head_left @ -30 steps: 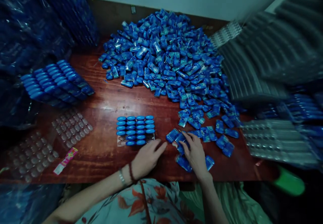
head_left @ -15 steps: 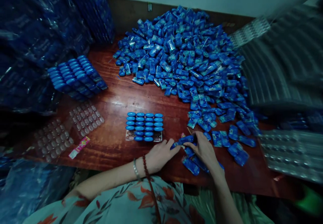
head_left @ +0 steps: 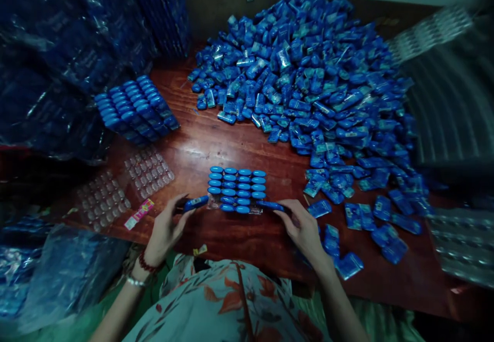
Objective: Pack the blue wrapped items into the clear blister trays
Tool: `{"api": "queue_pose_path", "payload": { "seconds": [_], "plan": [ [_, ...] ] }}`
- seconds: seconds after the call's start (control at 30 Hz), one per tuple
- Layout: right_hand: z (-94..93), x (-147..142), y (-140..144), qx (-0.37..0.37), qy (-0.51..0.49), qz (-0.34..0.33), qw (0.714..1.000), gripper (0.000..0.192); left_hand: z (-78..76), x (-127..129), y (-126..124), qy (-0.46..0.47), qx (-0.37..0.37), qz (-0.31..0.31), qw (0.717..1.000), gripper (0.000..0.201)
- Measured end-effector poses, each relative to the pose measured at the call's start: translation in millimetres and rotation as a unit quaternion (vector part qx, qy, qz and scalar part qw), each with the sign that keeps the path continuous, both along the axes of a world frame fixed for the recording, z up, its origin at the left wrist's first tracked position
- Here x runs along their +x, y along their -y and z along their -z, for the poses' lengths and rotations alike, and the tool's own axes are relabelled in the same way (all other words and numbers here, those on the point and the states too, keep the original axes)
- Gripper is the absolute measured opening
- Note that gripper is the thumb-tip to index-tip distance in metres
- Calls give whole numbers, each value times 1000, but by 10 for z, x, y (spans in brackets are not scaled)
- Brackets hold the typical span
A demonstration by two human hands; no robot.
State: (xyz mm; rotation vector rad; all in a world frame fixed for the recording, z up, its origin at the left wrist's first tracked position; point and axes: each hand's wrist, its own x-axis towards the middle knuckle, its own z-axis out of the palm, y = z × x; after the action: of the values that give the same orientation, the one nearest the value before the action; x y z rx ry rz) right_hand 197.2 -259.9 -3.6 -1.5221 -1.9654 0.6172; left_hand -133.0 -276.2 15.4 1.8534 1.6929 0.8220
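Left piece: a small blue case point(head_left: 196, 203) sits pinched between the thumb and fingertips of the left hand point(head_left: 166, 229), lower centre-left of the frame, held flat and lifted off the counter, just left of the tray
Right piece: a second blue case point(head_left: 270, 206) is pinched at the fingertips of the right hand point(head_left: 304, 229), lying level and touching or nearly touching the tray's lower right corner
Tray: a clear tray point(head_left: 236, 191) at lower centre holds rows of blue cases standing on edge; its bottom row looks short at both ends, which would fit one case being held at each side
Counter: dark red wood point(head_left: 239, 239), glossy, bare just in front of the tray
Loose supply: a big heap of blue cases point(head_left: 304, 69) fills the upper centre and right, thinning to scattered ones point(head_left: 349, 265) close by the right hand, within easy reach
Filled stack: full trays point(head_left: 135, 108) at upper left
Spare trays: empty clear trays point(head_left: 148, 169) at centre left, beside a pink wrapper point(head_left: 139, 214)
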Motion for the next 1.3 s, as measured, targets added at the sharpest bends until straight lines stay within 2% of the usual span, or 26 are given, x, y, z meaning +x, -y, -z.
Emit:
{"api": "queue_pose_path", "payload": {
  "seconds": [0.03,0.1,0.2,0.3,0.4,0.53,0.63,0.73,0.87,0.93,1.0,1.03,1.07,1.1,1.17,1.2,1.3],
  "plan": [
    [25,-39,-14,6,12,-21,1000,18,59,9,-36,-6,13,8,1000,32],
    [60,-103,-34,11,55,-59,997,23,161,30,-105,-33,37,65,997,26],
    [-5,-182,-70,-1,164,-113,980,33,232,33,-192,-102,76,165,978,35],
    [-214,-285,-135,-13,265,-178,948,39,170,21,-278,-173,102,249,948,41],
    [-425,-431,-215,-8,327,-234,916,35,42,38,-381,-239,120,322,908,42],
    [-523,-614,-273,-7,377,-270,886,23,-17,88,-502,-275,154,373,872,45],
    [-473,-718,-247,-13,385,-222,896,19,61,91,-555,-265,179,376,870,47],
    [-325,-782,-181,-4,347,-112,931,22,163,56,-579,-256,190,330,888,50],
    [-56,-664,-4,42,154,25,987,32,200,60,-505,-278,183,224,916,49],
    [29,-442,133,66,63,121,988,31,177,156,-398,-265,203,149,931,49],
    [50,-111,269,69,27,226,971,28,153,373,-266,-196,241,115,943,50],
    [38,77,322,60,29,273,960,28,147,540,-204,-147,254,135,946,50],
    [16,266,356,50,44,313,947,30,147,747,-152,-96,259,186,943,48],
    [-10,443,366,32,67,343,936,33,154,991,-115,-65,229,271,933,44],
    [-53,723,310,-36,127,357,925,39,188,1557,-96,-59,156,398,902,33],
    [-63,816,247,-78,156,347,922,41,212,1851,-113,-74,115,433,891,29],
    [-24,927,-17,-167,213,290,918,44,295,2593,-234,-130,65,483,864,35]
  ]
}}
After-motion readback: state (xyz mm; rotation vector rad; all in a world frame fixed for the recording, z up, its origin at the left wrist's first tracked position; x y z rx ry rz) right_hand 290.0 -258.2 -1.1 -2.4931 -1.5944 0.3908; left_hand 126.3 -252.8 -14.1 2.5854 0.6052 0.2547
